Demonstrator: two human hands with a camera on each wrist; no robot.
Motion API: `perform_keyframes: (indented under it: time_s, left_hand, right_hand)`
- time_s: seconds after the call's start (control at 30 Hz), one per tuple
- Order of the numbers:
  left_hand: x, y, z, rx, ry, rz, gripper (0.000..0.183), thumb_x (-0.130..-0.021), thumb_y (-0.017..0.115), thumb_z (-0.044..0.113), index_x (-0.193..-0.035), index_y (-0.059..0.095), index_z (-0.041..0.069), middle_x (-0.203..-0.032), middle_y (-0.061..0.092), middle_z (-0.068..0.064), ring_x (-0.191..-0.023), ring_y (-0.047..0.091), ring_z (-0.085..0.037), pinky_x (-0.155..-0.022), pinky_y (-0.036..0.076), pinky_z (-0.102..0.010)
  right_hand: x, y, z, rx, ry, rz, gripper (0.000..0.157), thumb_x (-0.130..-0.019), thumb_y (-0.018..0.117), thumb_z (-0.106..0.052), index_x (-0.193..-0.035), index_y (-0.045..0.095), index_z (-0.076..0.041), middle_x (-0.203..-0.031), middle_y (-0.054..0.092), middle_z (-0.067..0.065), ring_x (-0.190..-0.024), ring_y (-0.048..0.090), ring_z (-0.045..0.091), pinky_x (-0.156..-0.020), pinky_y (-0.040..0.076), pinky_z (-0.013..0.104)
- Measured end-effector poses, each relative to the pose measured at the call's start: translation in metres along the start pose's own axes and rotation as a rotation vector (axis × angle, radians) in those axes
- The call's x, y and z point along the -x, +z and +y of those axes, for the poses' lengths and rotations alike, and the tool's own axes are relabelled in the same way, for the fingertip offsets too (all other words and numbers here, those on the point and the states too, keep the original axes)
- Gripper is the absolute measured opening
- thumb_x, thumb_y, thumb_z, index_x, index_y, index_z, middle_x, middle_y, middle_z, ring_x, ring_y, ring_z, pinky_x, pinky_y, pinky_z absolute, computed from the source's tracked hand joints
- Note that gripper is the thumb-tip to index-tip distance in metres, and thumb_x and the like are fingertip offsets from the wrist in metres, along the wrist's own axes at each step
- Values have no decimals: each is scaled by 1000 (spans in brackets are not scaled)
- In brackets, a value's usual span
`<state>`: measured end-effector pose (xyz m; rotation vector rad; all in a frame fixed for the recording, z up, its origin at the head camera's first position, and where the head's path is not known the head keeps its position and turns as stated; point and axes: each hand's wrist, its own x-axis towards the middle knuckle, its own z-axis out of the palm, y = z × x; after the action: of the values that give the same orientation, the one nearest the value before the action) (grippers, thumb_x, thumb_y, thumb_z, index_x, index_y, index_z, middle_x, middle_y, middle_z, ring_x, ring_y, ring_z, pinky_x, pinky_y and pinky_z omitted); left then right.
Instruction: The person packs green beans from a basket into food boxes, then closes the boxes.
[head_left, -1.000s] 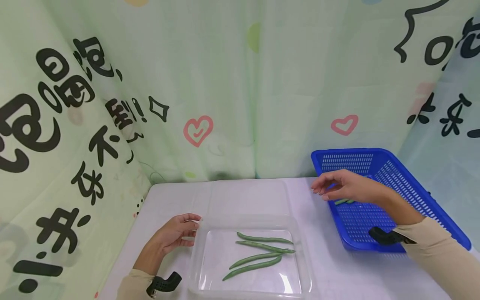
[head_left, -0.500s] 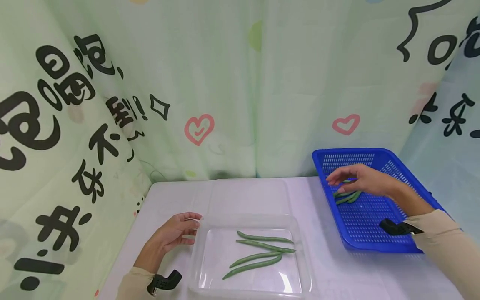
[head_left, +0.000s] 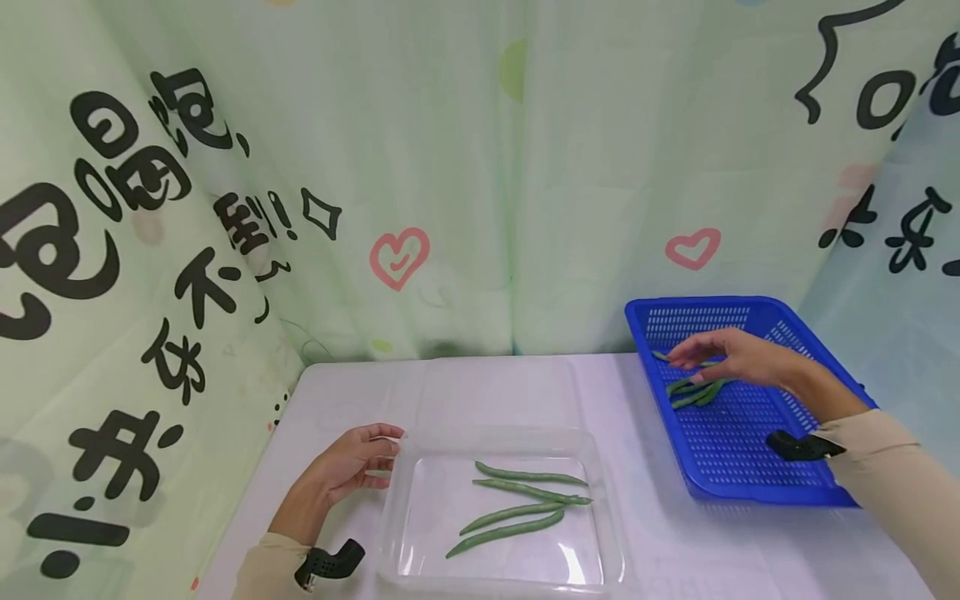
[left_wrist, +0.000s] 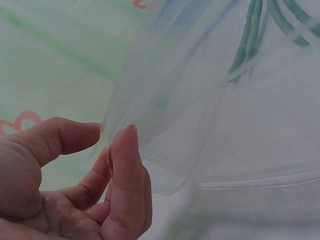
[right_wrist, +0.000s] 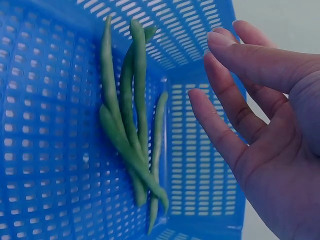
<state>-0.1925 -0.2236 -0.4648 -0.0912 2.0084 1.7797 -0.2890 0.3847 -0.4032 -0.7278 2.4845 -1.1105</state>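
At the left rim of a clear plastic tray (head_left: 495, 442), my left hand (head_left: 352, 467) holds the corner between thumb and fingertips. Several green beans (head_left: 506, 535) lie spread on the tray's bottom. My right hand (head_left: 742, 358) reaches over the left side of a blue plastic basket (head_left: 750, 498), above more green beans (head_left: 705, 393). In the right wrist view its fingers are loosely bent and apart, with nothing between them. There, several beans (right_wrist: 130, 155) lie crossed in a bunch near the basket wall, a thin one (right_wrist: 159, 130) beside them.
Both containers stand on a table with a white cloth (head_left: 450, 392), tray in front, basket at right. A pale green curtain (head_left: 465, 167) with black writing and red hearts hangs behind and at the left. Each wrist wears a black strap-like device (head_left: 802, 446).
My right hand has moved rightward from the basket's left edge to above the beans inside it, settling slightly further right. The left hand and tray stay put.
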Motion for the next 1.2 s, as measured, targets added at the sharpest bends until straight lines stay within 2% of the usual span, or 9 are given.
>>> perform_keyframes:
  time_s: [0.13,0.27,0.6,0.87,1.2]
  left_hand:
    - [2,0,1,14,-8,-16,40,-99,62,13,-133,52,-5,-100,61,-4,-87,61,-19,-69,58,-32]
    - [3,0,0,23,-10,-22,41,-99,62,14,-134,52,-4,-99,61,-3,-86,60,-18,-69,58,-32]
    - [3,0,0,28,-16,-20,42,-98,63,13,-134,51,-5,-99,60,-4,-86,60,-19,-69,58,-31]
    - [2,0,-2,33,-8,-27,41,-99,62,14,-134,52,-4,-98,59,-2,-86,59,-18,-68,57,-31]
    - [1,0,-2,30,-4,-40,39,-100,61,14,-134,51,-3,-99,60,-2,-87,60,-18,-68,58,-31]
  right_hand:
    - [2,-2,8,-8,56,-15,45,-91,74,-8,-133,61,0,-132,61,29,-118,62,40,-89,56,24]
    - [3,-5,19,-40,98,-29,48,-90,74,-7,-135,58,5,-133,59,31,-120,59,47,-90,57,27]
    - [2,-9,37,-75,119,-36,52,-90,74,-7,-136,56,8,-134,59,31,-121,59,48,-92,57,31]
    - [3,-9,49,-130,187,-34,51,-92,70,-4,-137,52,13,-137,55,34,-123,58,47,-93,56,32]
    - [12,-10,61,-91,211,54,42,-95,65,2,-134,55,14,-131,60,32,-113,66,34,-91,56,28]
